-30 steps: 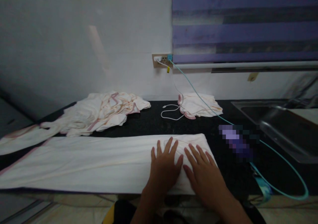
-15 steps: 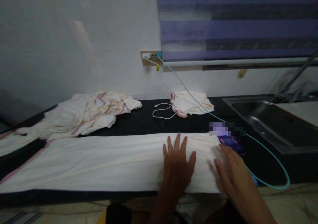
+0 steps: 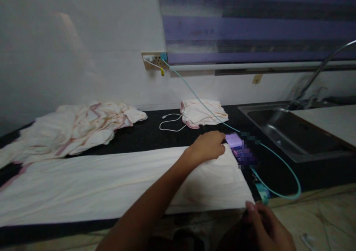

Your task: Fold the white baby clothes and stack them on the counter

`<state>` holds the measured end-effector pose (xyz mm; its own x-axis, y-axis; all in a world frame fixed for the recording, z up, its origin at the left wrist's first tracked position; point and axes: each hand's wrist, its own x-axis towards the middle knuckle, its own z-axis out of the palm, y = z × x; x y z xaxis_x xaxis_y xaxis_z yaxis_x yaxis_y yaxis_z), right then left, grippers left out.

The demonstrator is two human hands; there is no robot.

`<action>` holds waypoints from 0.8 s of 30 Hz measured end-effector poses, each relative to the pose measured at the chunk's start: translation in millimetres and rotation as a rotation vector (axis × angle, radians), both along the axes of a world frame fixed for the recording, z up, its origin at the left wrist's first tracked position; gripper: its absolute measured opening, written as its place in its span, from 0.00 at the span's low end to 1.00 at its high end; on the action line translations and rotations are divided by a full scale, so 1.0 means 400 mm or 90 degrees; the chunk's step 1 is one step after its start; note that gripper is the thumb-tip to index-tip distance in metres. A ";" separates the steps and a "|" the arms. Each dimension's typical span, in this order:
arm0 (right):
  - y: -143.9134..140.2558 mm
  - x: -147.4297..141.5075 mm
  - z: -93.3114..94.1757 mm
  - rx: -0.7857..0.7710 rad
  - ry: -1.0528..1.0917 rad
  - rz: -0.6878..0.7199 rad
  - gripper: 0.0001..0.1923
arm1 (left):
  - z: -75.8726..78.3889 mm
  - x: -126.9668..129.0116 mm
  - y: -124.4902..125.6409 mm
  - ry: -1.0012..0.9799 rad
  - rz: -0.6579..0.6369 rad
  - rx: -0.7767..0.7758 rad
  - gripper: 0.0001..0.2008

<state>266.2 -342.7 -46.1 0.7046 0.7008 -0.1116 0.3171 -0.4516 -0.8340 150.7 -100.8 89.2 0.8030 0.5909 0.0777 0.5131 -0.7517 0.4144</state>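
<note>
The cloth [image 3: 91,180], long, white and laid out nearly flat, runs along the near edge of the bench [image 3: 150,137]; its right end stops short of the sink [image 3: 293,157]. A moment ago both palms were spread on that end. Now they have parted to its two corners: the left hand [image 3: 210,146] has gone across to the far right one, its forearm slanting over the cloth, and the right hand [image 3: 269,225] has come back to the near right one, by the bench's near edge. So the handling, as I judge it, has passed from pressing the surface to tending the end edge, with the cloth itself lying smooth but for shallow creases.

The left fingers are bent downward and close together at the far corner; whether they pinch it or only rest there, I cannot tell. The right fingers are curled, the thumb tip meeting the near corner; a grip on the fabric looks likely, but I cannot tell.

The phone [image 3: 234,144] lies just beside the far corner, close to the left fingertips. A crumpled pile [image 3: 83,124] sits towards the bench's far left corner, and a small cloth [image 3: 197,115] lies near the far edge, the green cable [image 3: 299,186] passing in front of it.
</note>
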 end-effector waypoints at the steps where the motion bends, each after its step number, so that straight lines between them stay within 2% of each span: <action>1: 0.008 -0.005 -0.003 0.001 -0.001 -0.002 0.30 | 0.006 0.025 0.023 0.057 -0.025 0.011 0.26; 5: 0.035 -0.007 -0.016 0.000 -0.008 0.007 0.35 | 0.010 0.085 0.041 0.196 -0.069 0.046 0.26; 9: 0.042 0.000 -0.028 -0.026 -0.037 0.004 0.37 | -0.012 0.099 0.047 0.225 -0.056 0.039 0.26; 12: 0.039 0.001 -0.031 -0.017 -0.055 0.014 0.37 | -0.032 0.099 0.071 0.216 -0.072 0.001 0.31; 15: 0.034 -0.008 -0.024 -0.016 -0.061 0.041 0.36 | -0.048 0.099 0.093 0.182 -0.102 -0.051 0.30; 18: 0.032 -0.033 -0.003 0.018 -0.084 0.042 0.35 | -0.054 0.100 0.109 0.136 -0.100 -0.089 0.26; 21: 0.034 -0.070 0.026 0.071 -0.128 -0.016 0.34 | -0.048 0.097 0.123 0.091 -0.112 -0.139 0.19; 24: 0.037 -0.094 0.049 0.091 -0.157 -0.062 0.33 | -0.034 0.090 0.134 0.046 -0.119 -0.245 0.14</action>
